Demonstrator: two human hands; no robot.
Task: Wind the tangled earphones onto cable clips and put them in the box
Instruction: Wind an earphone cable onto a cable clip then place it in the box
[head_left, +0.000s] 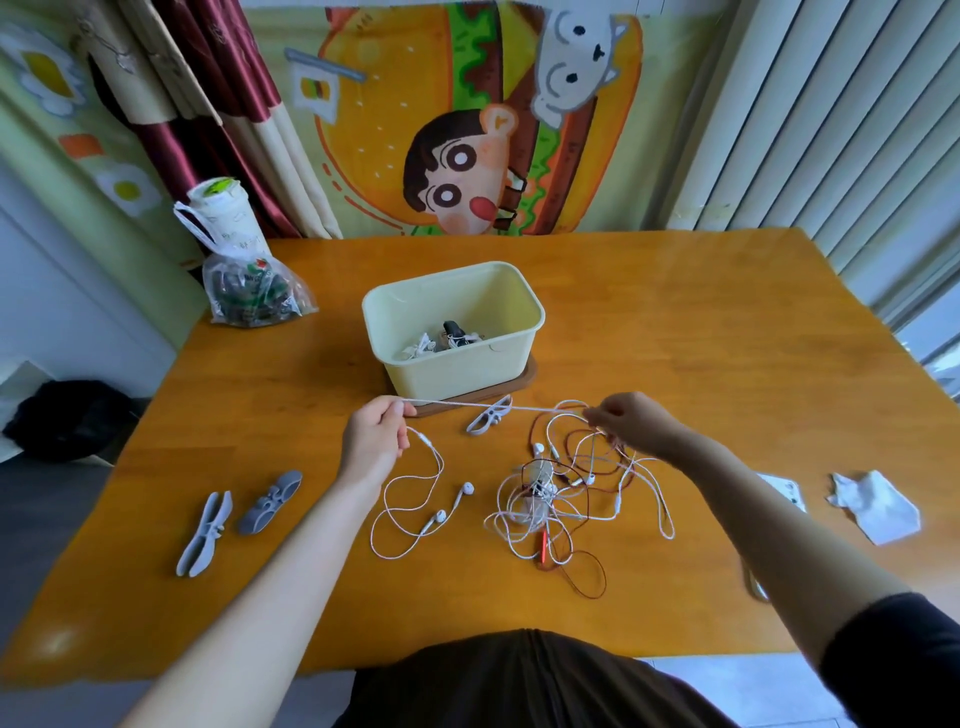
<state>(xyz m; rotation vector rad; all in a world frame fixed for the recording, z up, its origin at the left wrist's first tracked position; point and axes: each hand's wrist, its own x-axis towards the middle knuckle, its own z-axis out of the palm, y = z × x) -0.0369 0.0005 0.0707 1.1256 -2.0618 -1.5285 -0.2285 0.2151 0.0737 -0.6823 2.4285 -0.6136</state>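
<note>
My left hand (375, 437) and my right hand (632, 422) each pinch a white earphone cable (467, 406), which runs taut between them in front of the cream box (457, 358). Its two earbuds (452, 503) lie on the table below my left hand. Under my right hand sits a tangle of white and red earphone cables (558, 501). A pale grey cable clip (488, 415) lies just beneath the taut cable. Two more grey clips (205, 532) (270, 501) rest at the left. Wound earphones (441, 340) lie inside the box.
The box stands on a wooden tray (527, 382) on the orange table (701, 338). A plastic bag (249, 293) and a cup (221, 208) sit at the back left corner. Crumpled white paper (875, 506) lies at the right.
</note>
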